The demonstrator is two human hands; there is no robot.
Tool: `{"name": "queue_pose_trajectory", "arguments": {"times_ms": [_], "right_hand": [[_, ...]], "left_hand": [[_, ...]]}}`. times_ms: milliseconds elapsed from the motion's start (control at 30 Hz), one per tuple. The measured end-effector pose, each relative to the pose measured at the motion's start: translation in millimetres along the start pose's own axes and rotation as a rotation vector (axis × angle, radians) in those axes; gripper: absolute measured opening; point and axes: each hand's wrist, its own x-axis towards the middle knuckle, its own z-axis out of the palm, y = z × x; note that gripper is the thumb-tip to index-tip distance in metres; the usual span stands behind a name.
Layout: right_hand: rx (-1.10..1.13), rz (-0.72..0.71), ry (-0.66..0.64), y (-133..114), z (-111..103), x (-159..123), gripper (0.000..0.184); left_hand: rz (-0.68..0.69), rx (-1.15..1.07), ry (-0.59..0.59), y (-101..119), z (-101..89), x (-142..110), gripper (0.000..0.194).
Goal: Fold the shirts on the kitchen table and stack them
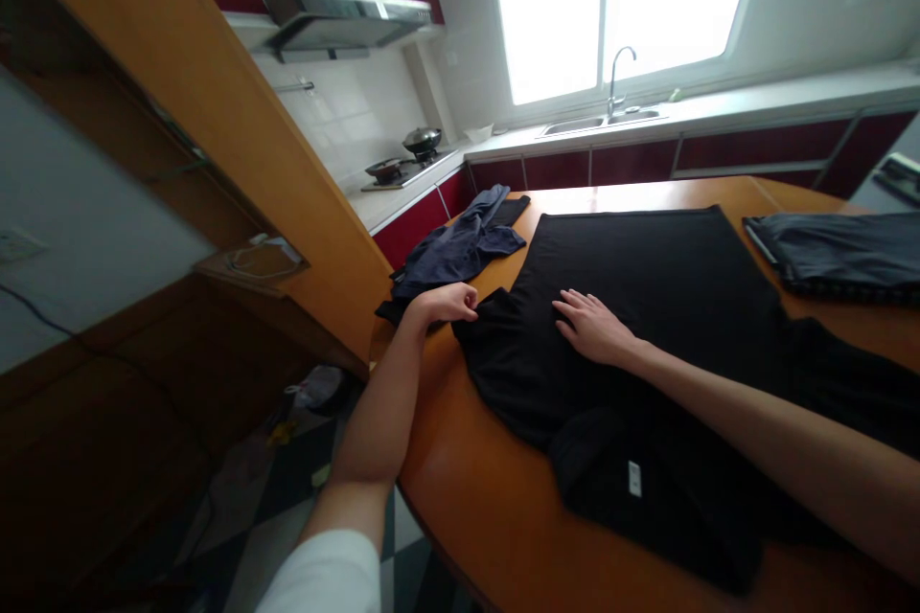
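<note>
A black shirt (668, 278) lies spread on the wooden table, its straight hem toward the window. Its collar end, with a small white label (634, 479), is nearest me. My left hand (447, 303) is closed at the left sleeve, fingertips pinched on the edge of the cloth. Palm down, my right hand (593, 326) rests flat on the body of the shirt, its fingers slightly spread. The right sleeve stretches out past my right forearm.
The orange-brown table (446, 441) has a rounded edge. Dark blue clothes (460, 244) lie in a heap beyond my left hand. A folded grey and black stack of clothes (848, 254) sits at the right. A wooden post (287, 153) rises on the left.
</note>
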Motion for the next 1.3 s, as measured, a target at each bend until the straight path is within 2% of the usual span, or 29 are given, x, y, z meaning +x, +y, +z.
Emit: {"name": "queue_pose_trajectory", "arguments": {"times_ms": [67,133,200,300,400,467,500,533,600,667,733,867,967,1100,1200,1300], "right_hand": [[0.007,-0.002,0.014,0.3,0.4,0.0,0.050],[0.018,-0.011,0.042,0.0,-0.6,0.5,0.047],[0.045,-0.001,0.091,-1.1,-3.7,1.2,0.042],[0.138,0.073,0.205,-3.7,-10.7,2.2,0.034],[0.395,0.116,0.262,-5.7,-15.4,3.0,0.035],[0.611,0.131,0.221,-6.0,-15.4,3.5,0.042],[0.691,0.142,0.190,-5.8,-14.7,3.8,0.045],[0.739,0.150,0.164,-5.5,-13.6,4.1,0.047],[0.732,0.148,0.135,-5.0,-11.4,4.3,0.046],[0.639,0.118,0.119,-4.8,-9.9,3.9,0.041],[0.540,0.090,0.094,-5.0,-8.9,3.1,0.040],[0.529,0.042,0.065,-6.0,-7.0,1.2,0.047],[0.717,0.009,0.148,-7.9,-7.3,0.6,0.045],[0.881,0.076,0.194,-10.9,-11.7,0.0,0.046],[0.836,0.093,0.212,-11.1,-14.0,-0.6,0.050],[0.719,0.053,0.258,-9.4,-12.9,-1.1,0.054]], "left_hand": [[-0.019,-0.028,-0.006,2.7,1.5,0.1,0.022],[-0.022,-0.096,-0.005,7.5,1.5,-2.3,0.036],[0.014,-0.194,0.014,15.5,0.7,-6.9,0.050],[0.113,-0.366,0.062,33.8,2.8,-13.5,0.056],[0.253,-0.577,0.013,53.3,13.2,-12.7,0.069],[0.347,-0.663,-0.044,60.6,22.7,-6.0,0.075],[0.370,-0.669,-0.035,61.4,27.2,-0.7,0.073],[0.374,-0.651,0.010,60.0,31.2,5.5,0.068],[0.348,-0.555,0.173,51.6,37.3,19.8,0.051],[0.322,-0.409,0.332,38.4,41.3,34.4,0.036],[0.307,-0.267,0.410,24.1,44.6,47.0,0.028],[0.332,-0.101,0.385,3.3,53.7,64.5,0.027],[0.366,-0.059,0.375,-4.1,61.2,73.7,0.025],[0.376,0.011,0.419,-6.9,67.2,82.9,0.020],[0.318,0.078,0.433,-5.2,71.6,86.9,0.022],[0.260,0.133,0.467,-1.3,77.2,87.9,0.027]]}}
